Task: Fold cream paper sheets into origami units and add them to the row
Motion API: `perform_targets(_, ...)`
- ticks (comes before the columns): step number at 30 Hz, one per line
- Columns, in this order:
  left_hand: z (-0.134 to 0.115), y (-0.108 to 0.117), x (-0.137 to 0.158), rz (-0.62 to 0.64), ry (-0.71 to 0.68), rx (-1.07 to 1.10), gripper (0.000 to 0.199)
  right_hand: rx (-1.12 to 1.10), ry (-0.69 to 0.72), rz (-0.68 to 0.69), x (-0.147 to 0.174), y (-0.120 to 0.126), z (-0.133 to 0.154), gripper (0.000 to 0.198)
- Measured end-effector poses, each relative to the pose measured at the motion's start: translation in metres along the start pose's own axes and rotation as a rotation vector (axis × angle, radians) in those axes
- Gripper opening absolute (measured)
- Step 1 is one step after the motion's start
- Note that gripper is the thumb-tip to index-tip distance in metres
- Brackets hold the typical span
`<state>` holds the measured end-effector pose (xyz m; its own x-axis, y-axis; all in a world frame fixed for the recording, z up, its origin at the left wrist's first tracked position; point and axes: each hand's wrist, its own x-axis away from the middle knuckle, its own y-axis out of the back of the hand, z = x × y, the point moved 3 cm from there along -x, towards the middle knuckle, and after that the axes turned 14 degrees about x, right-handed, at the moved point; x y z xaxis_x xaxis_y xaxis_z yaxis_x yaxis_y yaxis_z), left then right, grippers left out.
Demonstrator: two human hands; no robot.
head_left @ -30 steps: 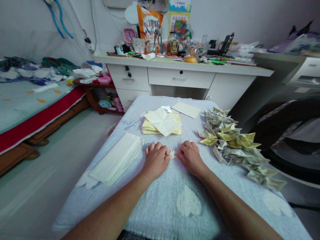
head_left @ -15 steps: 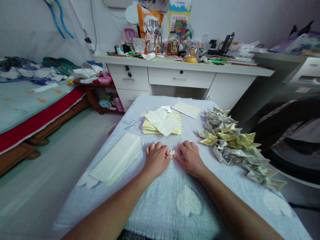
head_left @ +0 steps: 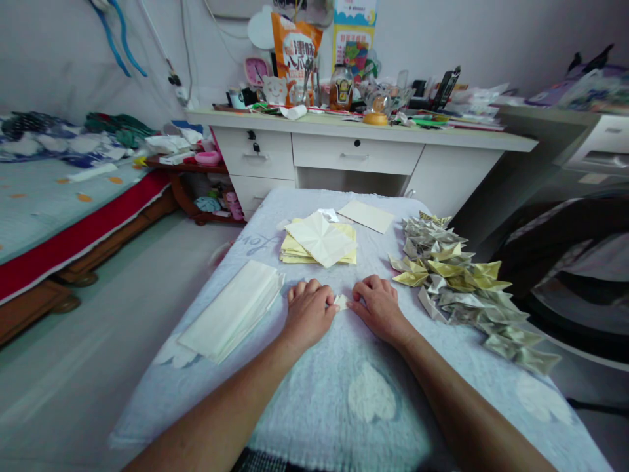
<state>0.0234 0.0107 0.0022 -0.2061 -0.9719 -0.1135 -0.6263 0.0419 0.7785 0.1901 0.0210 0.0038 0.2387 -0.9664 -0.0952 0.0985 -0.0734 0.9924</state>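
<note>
A small piece of folded white paper (head_left: 341, 302) lies on the cloth-covered table between my two hands. My left hand (head_left: 309, 309) pinches its left end between thumb and fingers, the other fingers curled on the cloth. At the right end, the thumb and fingertip of my right hand (head_left: 379, 307) meet the paper's edge, with the remaining fingers bent. Beyond my hands, a creased white paper square (head_left: 322, 239) rests on a stack of yellow paper (head_left: 293, 252). Left of my left hand is a pile of long folded white sheets (head_left: 233, 311).
Several folded paper pieces (head_left: 472, 298), grey and yellow, stand in rows along the table's right side. A cream card (head_left: 366, 216) lies near the far edge. Behind are a cluttered white desk (head_left: 354, 147), a bed (head_left: 73, 203) at left and a washing machine (head_left: 590, 190) at right.
My right hand has shifted slightly right, and more of the folded paper shows between the hands. My left hand has stayed nearly in place.
</note>
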Motion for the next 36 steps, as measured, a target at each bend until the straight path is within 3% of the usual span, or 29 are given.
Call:
perform_targets(9,0.0,0.002,0.001,-0.012,-0.032,0.026,0.011,-0.005,0.037,-0.043,0.001,0.001,-0.003,0.012)
perform_targets(16,0.0,0.004,0.001,0.017,-0.083,0.097,0.011,-0.194,0.147,-0.091,0.004,0.008,0.003,0.013)
perform_targets(25,-0.005,0.005,-0.002,0.062,-0.211,0.424,0.008,-0.316,0.231,-0.073,0.005,0.011,0.004,0.012)
perform_targets(31,-0.01,0.007,0.0,0.056,-0.229,0.421,0.008,-0.392,0.25,-0.076,0.005,0.012,0.008,0.023)
perform_targets(36,-0.011,0.004,-0.001,0.059,-0.229,0.39,0.009,-0.379,0.237,-0.107,0.004,0.013,0.013,0.017)
